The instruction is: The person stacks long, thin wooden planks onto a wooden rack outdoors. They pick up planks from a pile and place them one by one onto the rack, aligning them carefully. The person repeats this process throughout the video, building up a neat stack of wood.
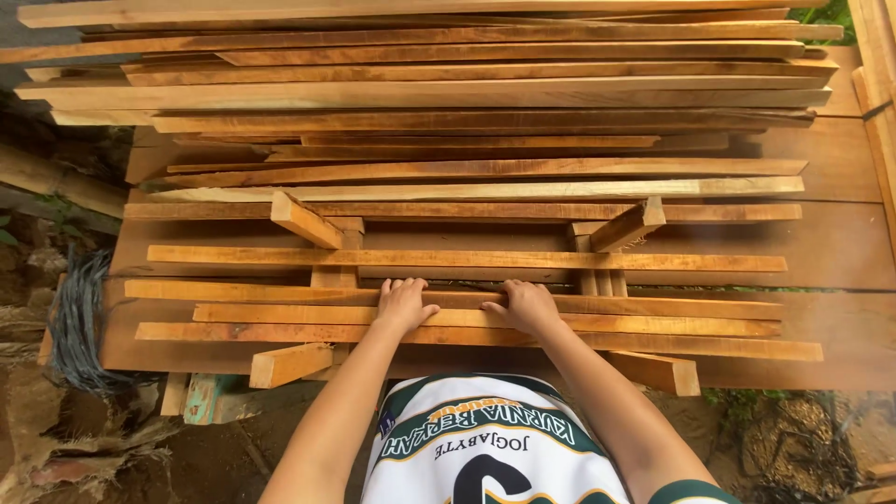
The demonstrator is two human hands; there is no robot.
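Hands are pressed flat, fingers spread, on narrow wooden slats [467,317] at six o'clock: left hand [403,304], right hand [527,306], nothing gripped. Four slats are laid across two short crosspieces [308,222]; a large stack of planks [448,93] at twelve o'clock seems untouched.

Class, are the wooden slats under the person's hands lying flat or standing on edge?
Flat: the wooden slats lie broad-face up across the cross battens.
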